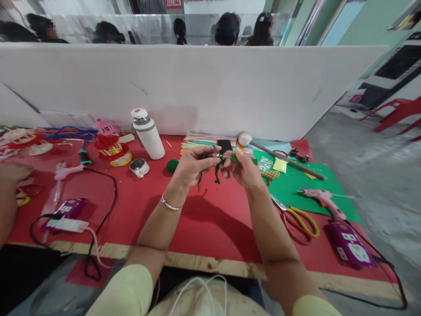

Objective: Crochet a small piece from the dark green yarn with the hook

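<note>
Over the middle of the red-covered table, my two hands meet around a small piece of dark green yarn work (217, 172). My left hand (197, 164) is closed, pinching the yarn near the fingertips. In my right hand (246, 169) is a crochet hook (244, 159) with a green handle, its thin metal shaft pointing left into the yarn. Loose green strands dangle below the fingers. A ball of green yarn (172, 166) lies just left of my left hand, partly hidden by it.
A white thermos (148, 135) and its metal cup (139, 167) stand left. Scissors (297, 219), a pink glue gun (324, 199) and a purple power box (350, 245) lie right. A co-worker's arm (8, 197) reaches in at far left. A white partition (197, 87) rises behind.
</note>
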A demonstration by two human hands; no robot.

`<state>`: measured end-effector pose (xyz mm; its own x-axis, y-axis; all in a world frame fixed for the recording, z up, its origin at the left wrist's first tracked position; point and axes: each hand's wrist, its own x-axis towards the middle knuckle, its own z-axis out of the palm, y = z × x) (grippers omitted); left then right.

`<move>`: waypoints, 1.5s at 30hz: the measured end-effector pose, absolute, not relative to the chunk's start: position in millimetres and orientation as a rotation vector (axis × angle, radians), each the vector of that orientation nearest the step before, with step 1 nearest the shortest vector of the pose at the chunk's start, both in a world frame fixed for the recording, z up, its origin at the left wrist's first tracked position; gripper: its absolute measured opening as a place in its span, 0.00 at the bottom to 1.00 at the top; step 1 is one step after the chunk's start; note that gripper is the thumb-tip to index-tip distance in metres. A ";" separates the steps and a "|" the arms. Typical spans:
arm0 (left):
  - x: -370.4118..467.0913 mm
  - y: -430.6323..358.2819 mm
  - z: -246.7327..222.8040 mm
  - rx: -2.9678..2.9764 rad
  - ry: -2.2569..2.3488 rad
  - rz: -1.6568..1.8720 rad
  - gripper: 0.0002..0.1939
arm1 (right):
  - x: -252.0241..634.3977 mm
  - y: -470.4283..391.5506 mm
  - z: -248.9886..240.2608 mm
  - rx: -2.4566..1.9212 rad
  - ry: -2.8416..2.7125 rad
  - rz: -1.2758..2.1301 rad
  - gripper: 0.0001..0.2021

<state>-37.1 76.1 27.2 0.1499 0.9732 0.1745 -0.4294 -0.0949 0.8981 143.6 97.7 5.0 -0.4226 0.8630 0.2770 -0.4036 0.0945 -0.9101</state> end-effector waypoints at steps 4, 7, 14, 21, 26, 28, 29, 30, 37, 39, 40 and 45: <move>-36.2 76.4 28.4 1.035 0.709 1.359 0.21 | 136.0 97.1 3.7 -0.524 -1.273 1.508 0.30; -36.1 76.6 28.5 1.017 0.691 1.381 0.20 | 134.5 96.6 3.7 -0.542 -1.257 1.493 0.31; -33.4 77.8 26.2 0.974 0.722 1.411 0.19 | 133.5 97.5 -2.1 -0.568 -1.312 1.488 0.31; -42.0 78.1 28.1 0.956 0.680 1.335 0.18 | 148.3 98.7 -2.4 -0.501 -1.583 1.165 0.30; -48.1 77.3 28.0 0.982 0.661 1.271 0.18 | 159.5 99.9 4.4 -0.448 -1.707 1.002 0.30; -50.4 76.9 28.4 0.986 0.650 1.248 0.18 | 161.1 99.3 6.4 -0.436 -1.734 0.966 0.29; -51.5 76.8 28.6 0.987 0.644 1.235 0.18 | 161.6 98.6 7.3 -0.439 -1.743 0.954 0.29; -52.6 76.8 28.8 0.989 0.639 1.220 0.18 | 161.9 97.8 8.1 -0.449 -1.747 0.946 0.29; -55.4 77.8 28.1 1.000 0.589 1.154 0.17 | 162.8 94.9 10.4 -0.457 -1.758 0.963 0.31; -55.0 77.4 29.4 0.996 0.586 1.149 0.17 | 164.7 95.0 11.1 -0.471 -1.774 0.950 0.30; -54.8 77.1 30.3 0.991 0.586 1.145 0.17 | 166.1 95.1 11.6 -0.476 -1.787 0.935 0.29; -58.2 78.3 33.6 0.984 0.592 1.109 0.16 | 176.4 96.5 15.1 -0.442 -1.886 0.810 0.22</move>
<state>-58.2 78.3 33.6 0.3640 0.9289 0.0680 -0.4601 0.1158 0.8803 176.4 96.5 15.1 -0.4379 0.6178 0.6531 -0.0486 0.7092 -0.7034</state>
